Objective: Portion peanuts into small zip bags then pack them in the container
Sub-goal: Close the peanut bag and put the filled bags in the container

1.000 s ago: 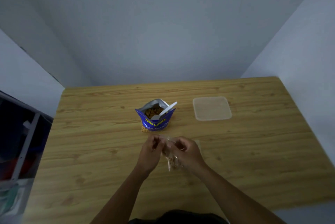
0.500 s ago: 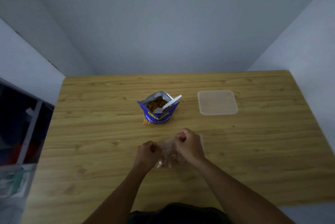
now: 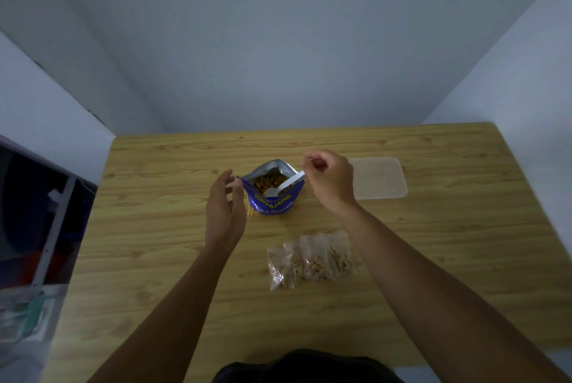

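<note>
1. Peanuts [image 3: 268, 181] sit in the blue pouch [image 3: 272, 206] at frame centre, with the spoon [image 3: 283, 187] inside; filled zip bags [image 3: 309, 260] lie below.
2. Right hand [image 3: 329, 179] curls at the spoon handle, but I cannot tell if it grips. Left hand [image 3: 224, 212] is spread wide beside the pouch.
3. Likely scooping another portion, which needs an empty bag. Container [image 3: 379, 179] waits at right.

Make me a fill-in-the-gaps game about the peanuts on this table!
1. The spoon standing in the blue peanut bag is coloured ____.
2. The clear container sits on the ____ side of the peanut bag.
3. The filled zip bags lie on the ____, not in the container.
4. The left hand holds ____.
Missing words: white; right; table; nothing.
</note>
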`<state>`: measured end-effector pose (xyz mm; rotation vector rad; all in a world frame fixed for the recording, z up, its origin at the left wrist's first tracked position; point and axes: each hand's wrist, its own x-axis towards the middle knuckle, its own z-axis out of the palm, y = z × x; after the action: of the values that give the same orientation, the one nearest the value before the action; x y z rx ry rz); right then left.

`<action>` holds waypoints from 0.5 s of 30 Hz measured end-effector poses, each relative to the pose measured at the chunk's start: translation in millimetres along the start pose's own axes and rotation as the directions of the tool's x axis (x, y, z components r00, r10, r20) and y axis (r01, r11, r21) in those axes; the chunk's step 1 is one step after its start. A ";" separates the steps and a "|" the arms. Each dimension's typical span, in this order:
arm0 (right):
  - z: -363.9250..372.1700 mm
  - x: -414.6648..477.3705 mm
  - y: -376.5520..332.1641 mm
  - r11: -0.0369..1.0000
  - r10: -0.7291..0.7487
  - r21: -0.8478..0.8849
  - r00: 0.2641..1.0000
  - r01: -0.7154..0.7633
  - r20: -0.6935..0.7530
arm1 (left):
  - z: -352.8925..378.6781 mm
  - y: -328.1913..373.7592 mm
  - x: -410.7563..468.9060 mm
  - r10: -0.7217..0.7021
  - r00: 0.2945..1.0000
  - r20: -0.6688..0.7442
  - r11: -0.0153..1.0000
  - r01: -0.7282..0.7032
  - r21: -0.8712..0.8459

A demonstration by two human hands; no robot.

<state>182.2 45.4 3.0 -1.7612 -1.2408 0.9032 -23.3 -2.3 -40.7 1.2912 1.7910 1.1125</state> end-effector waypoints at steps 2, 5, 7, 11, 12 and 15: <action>-3.6 -1.3 -0.4 0.999 -0.034 0.005 0.999 0.034 0.026 | -0.4 6.5 6.8 0.078 0.996 0.049 0.996 -0.080 0.050; -14.8 -6.0 -5.0 0.992 -0.124 0.019 0.990 0.123 0.070 | 0.2 5.0 14.4 0.146 0.986 0.077 0.985 -0.152 0.082; -23.2 -7.3 -8.2 0.987 -0.159 0.048 0.982 0.155 0.105 | 1.1 1.8 16.3 0.143 0.987 0.072 0.985 -0.149 0.087; -46.1 -5.6 -10.3 0.982 -0.183 0.069 0.973 0.175 0.138 | 1.4 1.2 16.4 0.135 0.988 0.074 0.987 -0.141 0.077; -52.7 -5.0 -10.5 0.981 -0.186 0.078 0.974 0.177 0.132 | 1.3 1.8 16.8 0.135 0.988 0.079 0.987 -0.141 0.078; -70.2 -3.5 -9.9 0.978 -0.201 0.088 0.973 0.192 0.112 | 1.6 2.9 18.1 0.131 0.987 0.090 0.986 -0.139 0.092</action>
<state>238.8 30.4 43.1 -1.5119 -1.4117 0.9393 -26.1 15.9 -39.3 1.5150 1.7360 1.0367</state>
